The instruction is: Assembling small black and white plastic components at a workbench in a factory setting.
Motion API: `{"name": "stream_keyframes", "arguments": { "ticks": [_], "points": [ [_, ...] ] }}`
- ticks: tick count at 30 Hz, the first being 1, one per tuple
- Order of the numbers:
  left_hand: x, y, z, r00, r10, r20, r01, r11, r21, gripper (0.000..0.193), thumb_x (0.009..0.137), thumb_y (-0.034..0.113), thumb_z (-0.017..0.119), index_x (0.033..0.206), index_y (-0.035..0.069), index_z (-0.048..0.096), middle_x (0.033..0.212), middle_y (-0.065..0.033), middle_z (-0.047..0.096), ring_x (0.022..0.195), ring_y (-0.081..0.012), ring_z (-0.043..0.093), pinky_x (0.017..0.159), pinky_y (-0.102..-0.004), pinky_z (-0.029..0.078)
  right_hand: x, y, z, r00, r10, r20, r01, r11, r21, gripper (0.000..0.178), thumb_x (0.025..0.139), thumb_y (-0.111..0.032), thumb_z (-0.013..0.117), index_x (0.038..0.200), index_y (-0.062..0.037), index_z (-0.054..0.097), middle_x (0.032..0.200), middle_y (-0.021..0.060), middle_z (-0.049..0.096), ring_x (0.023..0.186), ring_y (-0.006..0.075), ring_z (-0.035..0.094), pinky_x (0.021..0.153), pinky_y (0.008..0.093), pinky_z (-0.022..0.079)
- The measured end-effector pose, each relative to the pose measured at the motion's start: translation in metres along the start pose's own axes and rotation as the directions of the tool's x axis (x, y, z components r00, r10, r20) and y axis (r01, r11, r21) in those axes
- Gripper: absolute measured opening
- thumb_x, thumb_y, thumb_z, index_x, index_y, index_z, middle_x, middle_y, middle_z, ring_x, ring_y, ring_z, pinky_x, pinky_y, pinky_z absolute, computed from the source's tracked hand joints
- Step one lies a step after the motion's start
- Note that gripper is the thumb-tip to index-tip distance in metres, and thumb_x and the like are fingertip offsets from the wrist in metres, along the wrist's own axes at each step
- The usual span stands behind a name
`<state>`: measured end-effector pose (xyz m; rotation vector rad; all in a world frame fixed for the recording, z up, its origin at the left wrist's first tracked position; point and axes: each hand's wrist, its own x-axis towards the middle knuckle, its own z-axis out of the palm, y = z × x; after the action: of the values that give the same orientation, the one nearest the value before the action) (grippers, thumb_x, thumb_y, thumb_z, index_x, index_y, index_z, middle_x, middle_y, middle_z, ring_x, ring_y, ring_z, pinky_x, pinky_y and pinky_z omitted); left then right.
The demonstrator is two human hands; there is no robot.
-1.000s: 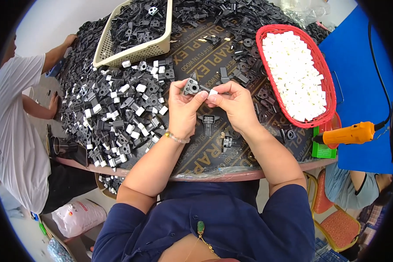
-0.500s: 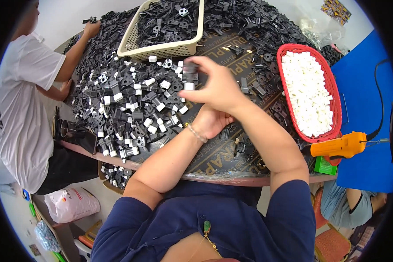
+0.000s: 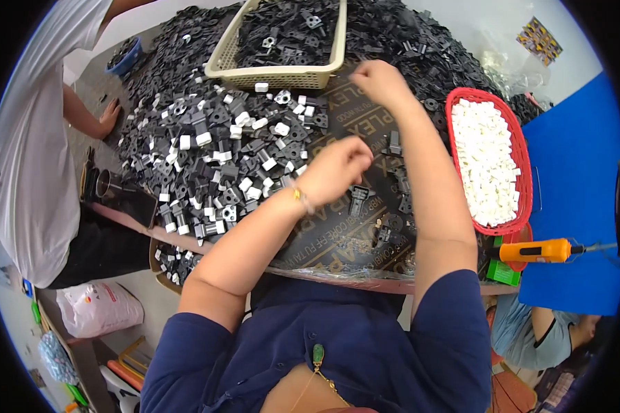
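Note:
My right hand [image 3: 379,81] reaches far forward. Its fingers are down among loose black plastic parts [image 3: 420,48], just right of a beige basket [image 3: 282,77] that holds more black parts. Whether it grips one is hidden. My left hand [image 3: 334,168], with a bracelet on the wrist, hovers over the brown board [image 3: 337,237]. Its fingers are curled and nothing shows in them. Left of it lies a heap of black parts fitted with white pieces [image 3: 213,158]. A single black part [image 3: 358,199] lies just right of my left wrist.
A red basket [image 3: 455,103] of small white pieces [image 3: 486,158] stands at the right. An orange power screwdriver [image 3: 537,251] lies by the table's near right edge, beside a green box [image 3: 503,272]. A person in a white shirt [image 3: 27,158] works at the left, one hand [image 3: 109,113] on the table.
My hands have separated. The black part that one hand carried out over the left heap is out of sight. My left hand has drawn back; my right has stretched toward the far pile.

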<state>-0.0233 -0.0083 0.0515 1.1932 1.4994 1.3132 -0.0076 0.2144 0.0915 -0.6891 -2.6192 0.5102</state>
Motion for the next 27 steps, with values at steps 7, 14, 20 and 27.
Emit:
{"name": "stream_keyframes", "arguments": {
  "ticks": [7, 14, 20, 27],
  "points": [
    [-0.144, -0.017, -0.002, 0.943, 0.319, 0.09, -0.267, 0.569, 0.777, 0.014, 0.082, 0.014, 0.07, 0.095, 0.009, 0.066, 0.095, -0.0077, 0.062, 0.089, -0.0295, 0.062, 0.075, -0.0386, 0.051, -0.025, 0.104, 0.052, 0.991, -0.086, -0.1, 0.012, 0.815, -0.579, 0.045, 0.091, -0.033, 0.066, 0.13, -0.0109, 0.059, 0.135, 0.0189, 0.056, 0.124, 0.0365, 0.053, 0.102, 0.0486, 0.045],
    [-0.16, -0.038, -0.037, 0.954, 0.27, -0.128, -0.03, 0.512, 0.858, 0.041, 0.08, 0.017, 0.073, 0.118, 0.006, 0.062, 0.1, -0.0096, 0.061, 0.092, -0.0282, 0.06, 0.078, -0.0378, 0.051, -0.042, 0.077, 0.045, 0.997, -0.077, -0.016, 0.073, 0.984, -0.165, 0.013, 0.081, -0.007, 0.07, 0.093, -0.0034, 0.064, 0.091, 0.0154, 0.067, 0.092, 0.0368, 0.064, 0.084, 0.04, 0.051],
    [-0.144, -0.031, -0.041, 0.971, 0.183, -0.157, 0.007, 0.629, 0.778, 0.045, 0.085, 0.017, 0.072, 0.126, 0.003, 0.059, 0.103, -0.0147, 0.061, 0.094, -0.0332, 0.061, 0.082, -0.038, 0.051, -0.113, 0.005, -0.01, 0.997, -0.048, -0.065, 0.064, 0.957, 0.283, 0.027, 0.083, -0.006, 0.071, 0.109, -0.0028, 0.067, 0.106, 0.0103, 0.07, 0.099, 0.0237, 0.067, 0.087, 0.0337, 0.05],
    [-0.07, 0.019, -0.009, 0.946, -0.169, 0.277, 0.323, 0.412, -0.852, 0.044, 0.106, 0.036, 0.044, 0.135, 0.002, 0.051, 0.12, -0.0162, 0.062, 0.097, -0.0241, 0.067, 0.083, -0.033, 0.055, -0.188, -0.063, -0.044, 0.94, -0.327, 0.098, 0.243, 0.844, 0.478, 0.045, 0.078, -0.008, 0.077, 0.122, -0.0042, 0.065, 0.125, 0.0116, 0.066, 0.116, 0.0248, 0.063, 0.099, 0.0349, 0.049]
  ]
}}
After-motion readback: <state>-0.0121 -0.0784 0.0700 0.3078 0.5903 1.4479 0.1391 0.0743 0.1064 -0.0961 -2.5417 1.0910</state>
